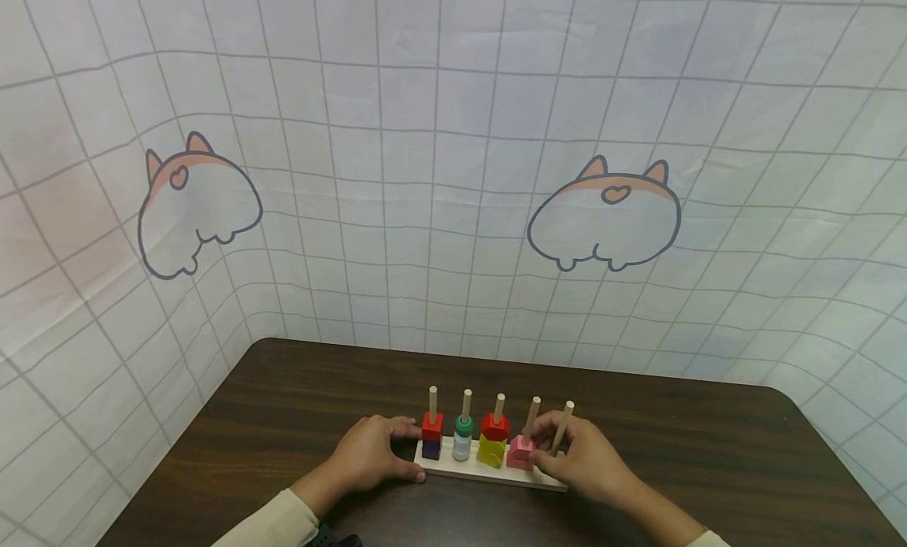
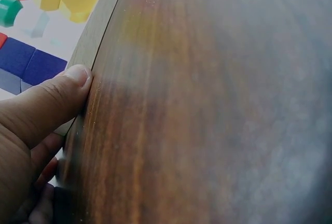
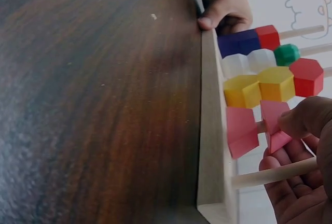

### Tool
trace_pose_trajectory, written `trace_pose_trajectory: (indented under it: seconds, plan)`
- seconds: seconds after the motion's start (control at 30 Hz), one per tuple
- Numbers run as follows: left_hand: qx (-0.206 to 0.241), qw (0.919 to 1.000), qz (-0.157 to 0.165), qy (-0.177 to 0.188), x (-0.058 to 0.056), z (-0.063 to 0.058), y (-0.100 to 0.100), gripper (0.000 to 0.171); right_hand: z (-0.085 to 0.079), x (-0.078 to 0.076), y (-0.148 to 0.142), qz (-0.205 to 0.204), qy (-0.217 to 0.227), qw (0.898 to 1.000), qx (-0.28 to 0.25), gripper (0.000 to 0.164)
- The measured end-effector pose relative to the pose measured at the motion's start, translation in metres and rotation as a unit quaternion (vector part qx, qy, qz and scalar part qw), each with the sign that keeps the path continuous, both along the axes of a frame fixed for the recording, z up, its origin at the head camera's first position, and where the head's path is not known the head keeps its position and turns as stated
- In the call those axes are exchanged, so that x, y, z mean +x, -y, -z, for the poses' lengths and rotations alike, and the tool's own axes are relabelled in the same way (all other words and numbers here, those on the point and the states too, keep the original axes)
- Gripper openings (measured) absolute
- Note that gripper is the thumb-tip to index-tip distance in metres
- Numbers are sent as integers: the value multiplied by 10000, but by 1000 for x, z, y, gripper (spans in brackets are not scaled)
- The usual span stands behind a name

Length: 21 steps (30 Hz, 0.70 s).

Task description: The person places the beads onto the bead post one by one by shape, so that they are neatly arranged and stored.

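A long pale wooden peg board (image 1: 489, 474) with upright pegs lies on the table. My left hand (image 1: 364, 456) grips its left end; the thumb (image 2: 75, 81) presses the near edge. Near the other end, my right hand (image 1: 591, 460) pinches a pink block (image 3: 275, 125) threaded on a peg. A small gap separates it from another pink block (image 3: 241, 130) lower on that peg. The rightmost peg (image 3: 270, 173) is bare and passes in front of the right hand's fingers.
Other pegs carry dark blue blocks (image 3: 238, 43) under a red one, white blocks (image 3: 261, 59) under a green one (image 1: 464, 426), and yellow blocks (image 3: 276, 83) under a red one (image 1: 494, 426). A gridded curtain (image 1: 411, 216) hangs behind the dark wooden table (image 1: 694, 433).
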State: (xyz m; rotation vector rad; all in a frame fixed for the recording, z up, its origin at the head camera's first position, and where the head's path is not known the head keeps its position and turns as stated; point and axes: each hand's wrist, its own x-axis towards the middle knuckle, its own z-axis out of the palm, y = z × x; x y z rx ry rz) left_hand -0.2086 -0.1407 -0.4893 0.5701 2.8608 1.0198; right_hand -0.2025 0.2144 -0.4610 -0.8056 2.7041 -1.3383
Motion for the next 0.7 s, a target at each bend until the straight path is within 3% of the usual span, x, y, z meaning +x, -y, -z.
trace_pose_trajectory:
  seconds: [0.4,0.7]
  plan:
    - [-9,9999,91,-51,1,-1,-2,58,7,1,0,-99,44,9998,-183,21]
    - [-87,9998,183,-67,0,0,3,59,8,5,-6,-70,24,9995,-295,37]
